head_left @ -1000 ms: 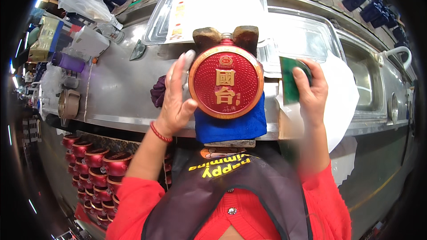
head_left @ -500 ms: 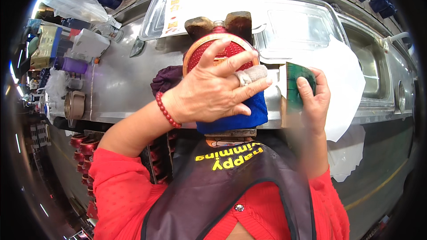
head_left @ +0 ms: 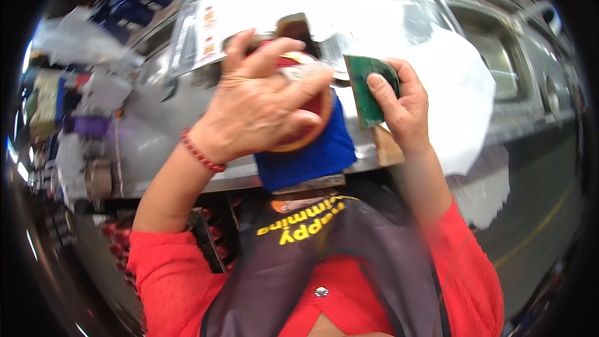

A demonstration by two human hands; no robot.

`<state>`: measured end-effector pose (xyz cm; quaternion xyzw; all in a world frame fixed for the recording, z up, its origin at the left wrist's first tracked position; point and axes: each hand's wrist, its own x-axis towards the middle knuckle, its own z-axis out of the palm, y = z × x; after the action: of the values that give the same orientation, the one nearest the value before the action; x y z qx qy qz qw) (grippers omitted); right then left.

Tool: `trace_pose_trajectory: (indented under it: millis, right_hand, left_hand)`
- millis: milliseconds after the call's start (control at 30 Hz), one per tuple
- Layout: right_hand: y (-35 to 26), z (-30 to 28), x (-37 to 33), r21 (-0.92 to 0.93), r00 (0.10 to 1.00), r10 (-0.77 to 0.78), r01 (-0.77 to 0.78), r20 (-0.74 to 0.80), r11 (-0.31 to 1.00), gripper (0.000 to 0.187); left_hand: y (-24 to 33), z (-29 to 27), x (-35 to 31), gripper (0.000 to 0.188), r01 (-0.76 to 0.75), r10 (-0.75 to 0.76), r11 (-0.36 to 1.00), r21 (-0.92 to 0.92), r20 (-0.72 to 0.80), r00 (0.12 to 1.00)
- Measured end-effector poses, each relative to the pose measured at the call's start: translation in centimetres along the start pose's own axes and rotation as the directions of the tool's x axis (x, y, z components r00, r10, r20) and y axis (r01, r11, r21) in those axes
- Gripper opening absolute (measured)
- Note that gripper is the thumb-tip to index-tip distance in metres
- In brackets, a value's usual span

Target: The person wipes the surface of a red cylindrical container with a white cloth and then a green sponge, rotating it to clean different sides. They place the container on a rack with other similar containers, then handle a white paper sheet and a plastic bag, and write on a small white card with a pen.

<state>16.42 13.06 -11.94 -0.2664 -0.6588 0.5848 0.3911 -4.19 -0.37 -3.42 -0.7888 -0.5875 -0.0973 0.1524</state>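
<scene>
My left hand (head_left: 249,103) lies spread over a round red object (head_left: 325,111) with an orange-gold rim; its fingers are apart, and one wears a whitish wrap. The hand hides most of the red face, and blur leaves contact unclear. Under the round object is a blue cloth (head_left: 306,159). To the right, my right hand (head_left: 405,103) grips a flat green plate (head_left: 368,90) with a straight left edge and a rounded corner, the thumb on its face. The plate is raised, apart from the red object. A dark block (head_left: 293,30) stands behind the red object.
A wooden block (head_left: 388,148) sits below the green plate at the bench edge. White sheets (head_left: 458,100) and a clear tray (head_left: 399,0) lie beyond, with a metal sink (head_left: 493,53) at right. Bags and boxes crowd the left; red items (head_left: 115,237) stand below the bench.
The view has shifted and blurred. My right hand has raised the green plate and brought it nearer the red object. My left hand stays spread over that object, turned slightly.
</scene>
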Motion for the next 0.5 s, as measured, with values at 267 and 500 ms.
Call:
trace_pose_trajectory:
  millis: [267, 500]
  right_hand:
    - [1.6, -25.2, -5.8, -0.959, 0.952, -0.162, -0.234, -0.259, 0.158, 0.026]
    - [3.2, -22.6, -10.8, -0.443, 0.811, 0.41, -0.576, -0.418, 0.687, 0.036]
  left_hand:
    - [4.4, -0.7, -0.3, 0.042, 0.065, -0.065, 0.991, -0.115, 0.004, 0.998]
    - [7.5, 0.1, -2.0, 0.035, 0.149, -0.175, 0.966, -0.211, -0.112, 0.978]
